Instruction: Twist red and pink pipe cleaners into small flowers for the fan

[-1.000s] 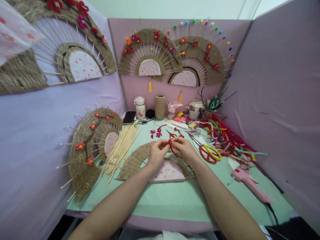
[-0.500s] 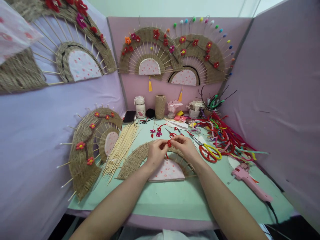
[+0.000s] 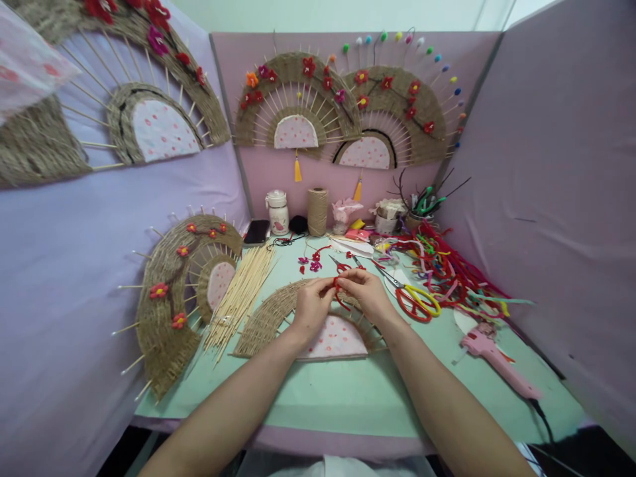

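Between my two hands is a bent red pipe cleaner point(image 3: 342, 302), its loose end curving down below the fingertips. The fingers of my left hand point(image 3: 314, 306) pinch it from the left. From the right, my right hand point(image 3: 364, 291) pinches it too, so the fingertips of both hands almost meet. Under them a twine-woven half-round fan point(image 3: 271, 317) lies flat on the table, with a pink-dotted white centre point(image 3: 338, 338). My hands cover part of its upper arc. Just behind are small red and purple pipe-cleaner flowers point(image 3: 316, 266).
Scissors with red and yellow handles point(image 3: 417, 303) lie right of my hands, and a pink glue gun point(image 3: 499, 364) farther right. Thin wooden sticks point(image 3: 241, 298) lie left. A pile of pipe cleaners point(image 3: 447, 265) is at back right. A twine spool point(image 3: 318, 212) stands behind.
The red pipe cleaner has turned between my fingers; its loose end now curves out toward the right below them. Both hands stay in nearly the same place.
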Tool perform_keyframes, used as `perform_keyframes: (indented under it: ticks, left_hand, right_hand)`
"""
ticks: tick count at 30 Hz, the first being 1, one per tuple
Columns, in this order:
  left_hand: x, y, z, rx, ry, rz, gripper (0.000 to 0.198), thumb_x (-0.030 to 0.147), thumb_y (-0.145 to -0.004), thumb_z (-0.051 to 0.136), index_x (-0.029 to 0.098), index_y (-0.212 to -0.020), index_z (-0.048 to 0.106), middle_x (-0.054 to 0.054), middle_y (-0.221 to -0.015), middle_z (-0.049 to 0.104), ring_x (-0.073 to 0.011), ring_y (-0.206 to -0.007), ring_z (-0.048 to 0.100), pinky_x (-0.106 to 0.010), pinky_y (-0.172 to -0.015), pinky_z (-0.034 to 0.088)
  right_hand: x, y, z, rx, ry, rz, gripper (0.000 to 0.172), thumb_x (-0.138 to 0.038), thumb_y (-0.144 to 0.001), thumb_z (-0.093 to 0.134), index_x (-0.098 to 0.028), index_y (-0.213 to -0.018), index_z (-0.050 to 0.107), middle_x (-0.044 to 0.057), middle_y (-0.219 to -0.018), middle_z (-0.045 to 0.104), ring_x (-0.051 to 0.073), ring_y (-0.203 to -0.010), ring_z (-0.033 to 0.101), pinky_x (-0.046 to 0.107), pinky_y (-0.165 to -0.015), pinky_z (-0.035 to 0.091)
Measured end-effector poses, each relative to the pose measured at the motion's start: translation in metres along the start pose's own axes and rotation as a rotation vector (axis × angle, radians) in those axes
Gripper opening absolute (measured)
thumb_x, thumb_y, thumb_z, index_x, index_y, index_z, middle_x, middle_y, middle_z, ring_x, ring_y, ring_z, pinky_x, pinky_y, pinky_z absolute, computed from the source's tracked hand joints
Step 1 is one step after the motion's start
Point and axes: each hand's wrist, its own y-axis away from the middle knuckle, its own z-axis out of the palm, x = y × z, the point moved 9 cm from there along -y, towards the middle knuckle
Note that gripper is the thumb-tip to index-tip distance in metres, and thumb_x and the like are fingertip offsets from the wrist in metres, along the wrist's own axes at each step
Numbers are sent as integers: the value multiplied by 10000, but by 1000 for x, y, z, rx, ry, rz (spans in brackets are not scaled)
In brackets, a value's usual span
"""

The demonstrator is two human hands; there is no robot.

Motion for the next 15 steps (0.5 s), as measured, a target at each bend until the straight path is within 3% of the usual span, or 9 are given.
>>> perform_keyframes:
  ticks: [4,15]
  left_hand:
    - [-2,0,1,-8,12,0,242,96,-754,552,196,-915,702,-52,-904,698,-162,-842,621,-320,-809,489]
    - [-7,1,5,1,60,-86,346,96,-683,577,189,-997,687,-68,-979,681,-174,-909,624,-312,-835,493]
  right_hand:
    - [6,0,1,21,-33,39,283,-315,-536,782,-163,-750,675,18,-660,663,121,-572,578,260,-585,472]
    - [5,0,1,84,-8,-50,255,-327,-539,762,-173,-726,680,35,-712,679,152,-628,584,280,-595,462]
